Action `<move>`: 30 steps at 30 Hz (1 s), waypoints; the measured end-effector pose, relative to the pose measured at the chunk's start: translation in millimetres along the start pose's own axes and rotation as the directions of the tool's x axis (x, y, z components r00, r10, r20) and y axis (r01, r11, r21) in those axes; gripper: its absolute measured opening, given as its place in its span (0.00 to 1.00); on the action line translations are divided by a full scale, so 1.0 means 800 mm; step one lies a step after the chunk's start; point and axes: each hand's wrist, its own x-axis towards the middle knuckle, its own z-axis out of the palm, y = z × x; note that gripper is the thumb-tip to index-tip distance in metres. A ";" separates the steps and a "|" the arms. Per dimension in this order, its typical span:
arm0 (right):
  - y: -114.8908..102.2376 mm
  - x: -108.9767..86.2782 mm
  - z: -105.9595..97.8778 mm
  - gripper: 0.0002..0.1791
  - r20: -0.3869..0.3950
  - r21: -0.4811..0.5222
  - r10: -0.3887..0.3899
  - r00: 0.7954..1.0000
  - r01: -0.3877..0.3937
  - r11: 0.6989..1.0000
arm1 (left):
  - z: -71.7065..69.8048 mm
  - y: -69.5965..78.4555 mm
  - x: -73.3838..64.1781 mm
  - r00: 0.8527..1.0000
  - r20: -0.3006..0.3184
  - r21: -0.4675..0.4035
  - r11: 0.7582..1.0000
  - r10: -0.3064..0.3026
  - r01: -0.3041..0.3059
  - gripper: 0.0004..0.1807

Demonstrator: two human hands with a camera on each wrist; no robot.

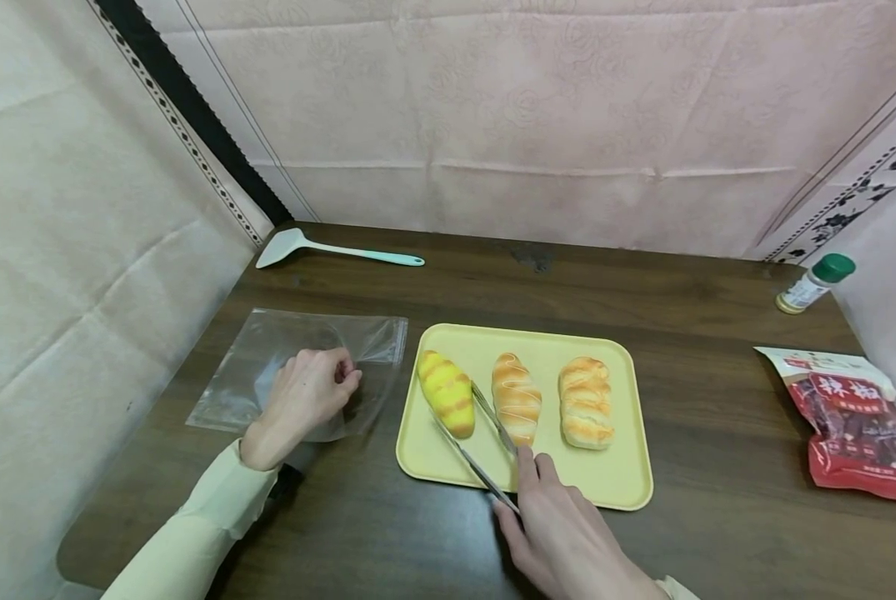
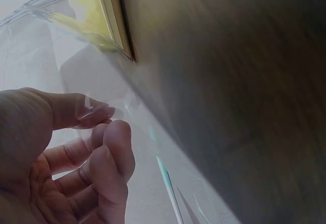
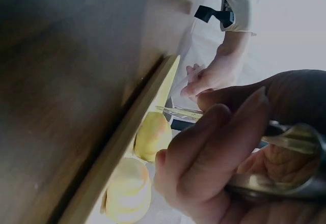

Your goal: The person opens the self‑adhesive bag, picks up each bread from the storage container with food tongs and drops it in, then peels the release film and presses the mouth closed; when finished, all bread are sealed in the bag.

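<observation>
In the head view, the left hand (image 1: 305, 396) covers part of the clear bag (image 1: 230, 392), and the right hand (image 1: 568, 525) conceals the rear of the tongs (image 1: 485, 477). The right edge crops 1 corner of the red packet (image 1: 860, 442). Print on the green-capped bottle (image 1: 803, 292) is too small to read. In the left wrist view, the tabletop (image 2: 244, 81) is blurred.

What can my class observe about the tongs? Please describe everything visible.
The tongs look like shiny metal, with two long, slim arms; the right wrist view shows a curved bend at the rear. The person's right grip holds them, arms spread, slanting over the pale yellow tray, with their far ends on either side of the yellow striped bread. Whether those ends touch bread or tray is not clear.
</observation>
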 end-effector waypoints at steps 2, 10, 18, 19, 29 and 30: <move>-0.001 0.002 0.001 0.35 -0.001 0.003 0.003 1.000 -0.003 1.000 | 0.000 0.000 0.000 1.000 0.000 0.002 1.000 -0.003 0.003 0.11; 0.007 0.004 0.003 0.23 -0.025 0.001 -0.040 0.999 0.040 0.999 | 0.000 0.001 -0.001 1.000 -0.002 -0.003 1.000 0.000 0.000 0.11; 0.020 0.013 -0.004 0.12 -0.009 0.064 -0.043 0.999 0.044 0.997 | 0.002 0.002 0.000 0.999 -0.033 -0.028 1.000 0.012 -0.013 0.11; 0.021 0.014 -0.004 0.11 -0.008 0.073 -0.039 0.999 0.040 0.997 | 0.002 0.002 0.000 0.999 -0.037 -0.030 0.999 0.014 -0.015 0.11; 0.030 0.014 -0.007 0.11 -0.018 0.134 -0.019 1.000 0.021 0.991 | 0.004 0.004 0.000 0.994 -0.102 -0.061 0.998 0.028 -0.035 0.08; 0.030 0.014 -0.008 0.11 -0.025 0.135 -0.026 0.999 0.029 0.990 | 0.004 0.004 0.000 0.994 -0.107 -0.063 0.997 0.028 -0.035 0.08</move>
